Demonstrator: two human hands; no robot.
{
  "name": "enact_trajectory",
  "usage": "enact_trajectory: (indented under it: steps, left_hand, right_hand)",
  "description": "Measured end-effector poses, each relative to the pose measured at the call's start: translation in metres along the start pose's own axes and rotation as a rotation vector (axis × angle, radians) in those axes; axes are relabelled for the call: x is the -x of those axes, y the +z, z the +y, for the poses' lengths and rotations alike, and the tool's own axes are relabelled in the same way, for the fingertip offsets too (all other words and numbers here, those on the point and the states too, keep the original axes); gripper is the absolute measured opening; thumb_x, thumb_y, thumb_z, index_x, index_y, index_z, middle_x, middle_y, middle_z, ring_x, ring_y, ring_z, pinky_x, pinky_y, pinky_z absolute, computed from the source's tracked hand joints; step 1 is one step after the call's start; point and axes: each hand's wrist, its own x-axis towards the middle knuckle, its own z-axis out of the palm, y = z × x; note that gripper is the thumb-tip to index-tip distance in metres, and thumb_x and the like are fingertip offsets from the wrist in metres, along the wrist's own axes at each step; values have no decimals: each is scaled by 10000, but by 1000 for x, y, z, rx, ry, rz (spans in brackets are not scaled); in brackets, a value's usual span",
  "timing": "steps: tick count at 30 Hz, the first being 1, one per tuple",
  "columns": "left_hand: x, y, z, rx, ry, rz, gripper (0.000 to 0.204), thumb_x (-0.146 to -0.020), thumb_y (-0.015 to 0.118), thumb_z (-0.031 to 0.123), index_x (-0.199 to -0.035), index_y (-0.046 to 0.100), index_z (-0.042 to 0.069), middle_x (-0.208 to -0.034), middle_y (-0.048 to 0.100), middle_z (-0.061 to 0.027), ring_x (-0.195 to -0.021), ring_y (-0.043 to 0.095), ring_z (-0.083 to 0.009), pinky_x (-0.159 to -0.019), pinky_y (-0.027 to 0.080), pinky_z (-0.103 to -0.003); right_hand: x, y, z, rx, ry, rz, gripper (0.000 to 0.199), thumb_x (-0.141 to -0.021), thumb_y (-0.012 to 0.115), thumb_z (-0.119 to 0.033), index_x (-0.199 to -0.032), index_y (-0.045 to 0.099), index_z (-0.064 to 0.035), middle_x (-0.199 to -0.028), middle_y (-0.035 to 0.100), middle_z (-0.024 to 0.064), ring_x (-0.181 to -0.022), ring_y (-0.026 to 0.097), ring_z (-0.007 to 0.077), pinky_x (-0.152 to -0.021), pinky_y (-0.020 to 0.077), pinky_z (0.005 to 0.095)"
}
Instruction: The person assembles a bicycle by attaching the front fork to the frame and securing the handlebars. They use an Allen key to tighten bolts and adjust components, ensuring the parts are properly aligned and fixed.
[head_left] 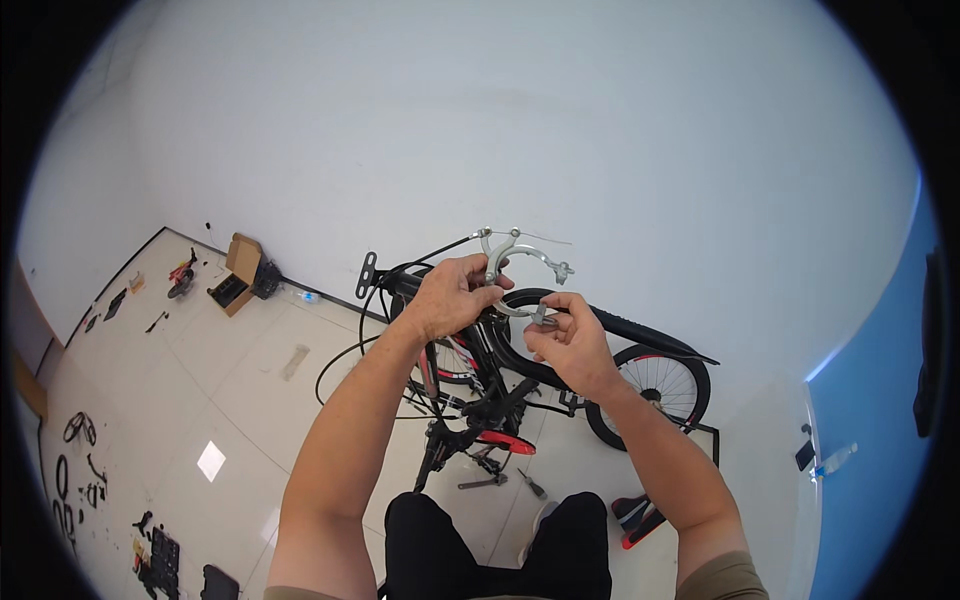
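A silver bicycle caliper brake [533, 251] with curved arms is held up above a black bicycle frame [487, 345]. My left hand [452, 297] is closed on the caliper near its pivot. Pinched in the fingers of my right hand [572, 345] is the lower arm's end, where a small grey block [543, 316] shows, perhaps a brake shoe. Another small block [563, 271] sits at the upper arm's tip. A black cable [445, 247] runs to the caliper from the left, and a thin bare wire end sticks out to the right.
A black mudguard [640, 335] and a spoked wheel [655, 395] lie to the right of the frame. On the floor near my feet are a crank arm [483, 482] and a screwdriver [533, 485]. An open cardboard box [241, 275] stands at the far left; several black parts lie lower left.
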Motion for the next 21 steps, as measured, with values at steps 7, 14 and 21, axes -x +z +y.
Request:
enact_trajectory:
  steps: [7,14,21]
  left_hand:
    - [-2,-6,4,-225,-35,-29,376,-929,675,98,-1281,593,-5,-1034,746,-113,-928,687,-145,-846,525,-295]
    - [0,1,0,-380,0,104,372,-912,659,339,-1129,634,38,-894,721,-132,-848,685,-297,-789,508,-406]
    - [-5,10,2,-411,-72,213,402,-826,683,420,-870,652,21,-768,689,-128,-759,673,-299,-735,509,-413]
  right_hand:
    - [-1,-12,-7,54,97,-47,512,-920,645,-51,-1390,447,3,-922,697,114,-793,665,131,-745,550,272]
    - [44,-10,10,824,-275,170,631,-854,734,-143,-1419,476,-31,-962,694,174,-824,673,318,-758,521,412]
    - [57,-17,31,1172,-672,138,427,-775,762,-109,-1165,608,-33,-853,642,115,-771,638,281,-718,480,398]
